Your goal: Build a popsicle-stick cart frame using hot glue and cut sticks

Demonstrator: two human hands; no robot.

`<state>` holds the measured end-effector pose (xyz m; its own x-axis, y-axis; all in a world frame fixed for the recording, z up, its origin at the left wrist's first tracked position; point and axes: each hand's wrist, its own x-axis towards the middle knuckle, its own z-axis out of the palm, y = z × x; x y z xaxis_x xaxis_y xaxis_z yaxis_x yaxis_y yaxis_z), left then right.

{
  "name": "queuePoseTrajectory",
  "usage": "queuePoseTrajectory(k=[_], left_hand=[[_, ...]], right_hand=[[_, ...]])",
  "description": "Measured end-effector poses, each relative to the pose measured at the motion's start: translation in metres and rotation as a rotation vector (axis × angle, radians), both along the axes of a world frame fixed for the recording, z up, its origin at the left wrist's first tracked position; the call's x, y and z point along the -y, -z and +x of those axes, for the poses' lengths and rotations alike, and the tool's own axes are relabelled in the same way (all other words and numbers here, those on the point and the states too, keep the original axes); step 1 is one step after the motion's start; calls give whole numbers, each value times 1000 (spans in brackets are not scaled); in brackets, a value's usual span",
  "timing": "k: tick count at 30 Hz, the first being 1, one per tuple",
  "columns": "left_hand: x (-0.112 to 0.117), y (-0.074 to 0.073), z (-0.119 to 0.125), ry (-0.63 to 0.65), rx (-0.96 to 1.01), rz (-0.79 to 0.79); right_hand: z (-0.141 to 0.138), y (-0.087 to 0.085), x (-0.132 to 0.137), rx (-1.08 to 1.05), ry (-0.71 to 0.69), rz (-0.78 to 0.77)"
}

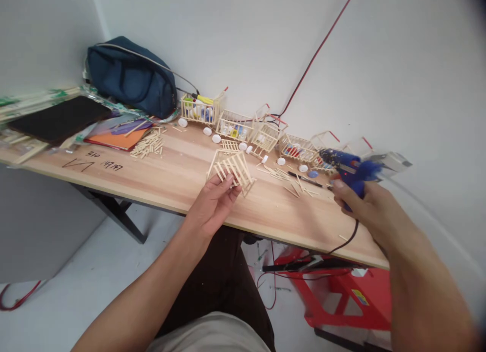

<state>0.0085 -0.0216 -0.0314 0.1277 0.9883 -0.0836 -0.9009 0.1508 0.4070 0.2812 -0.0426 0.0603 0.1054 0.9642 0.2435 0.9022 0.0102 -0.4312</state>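
1. Glue work looked like the step in hand: you held a pale stick frame (232, 170) in your left hand (215, 203) and a blue glue gun (350, 174) in your right hand (366, 204), the two well apart.
2. The next move, as I judged it, called for a steady left hold while the glue gun came to a joint, clear of your skin.
3. The frame was over the worktop (180, 162), between its back and front edges and well in from the front right corner; I could not tell whether it touched the surface.
4. Your left fingers (221, 186) pinched its near slats; your right ones gripped the glue gun's handle, though blur hid the trigger.
5. The frame looked light, tilted and gappy, with slim parallel slats. It showed no white wheels (216, 138) like those on the small carts (266, 138) along the back edge.
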Motion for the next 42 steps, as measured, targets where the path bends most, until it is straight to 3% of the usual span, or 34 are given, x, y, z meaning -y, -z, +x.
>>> queuePoseTrajectory(k=[4,9,15,21,27,33,38,42], left_hand=[[0,-1,1,-9,-15,-11],[-2,0,0,-21,-41,-4],[-1,1,2,-24,-121,20],[-1,3,3,-12,-202,42],[-2,1,0,-21,-244,41],[-3,0,-2,-19,-245,44],[-2,2,-3,-36,-261,36],[0,3,-3,-60,-293,58]], right_hand=[[49,27,-18,220,56,-30],[112,76,-26,428,265,-142],[161,105,-25,433,75,-164],[193,106,-39,377,-87,-153],[202,105,-38,335,-178,-157],[199,109,-25,286,-130,-152],[174,92,-13,341,-35,58],[122,61,-2,271,81,80]])
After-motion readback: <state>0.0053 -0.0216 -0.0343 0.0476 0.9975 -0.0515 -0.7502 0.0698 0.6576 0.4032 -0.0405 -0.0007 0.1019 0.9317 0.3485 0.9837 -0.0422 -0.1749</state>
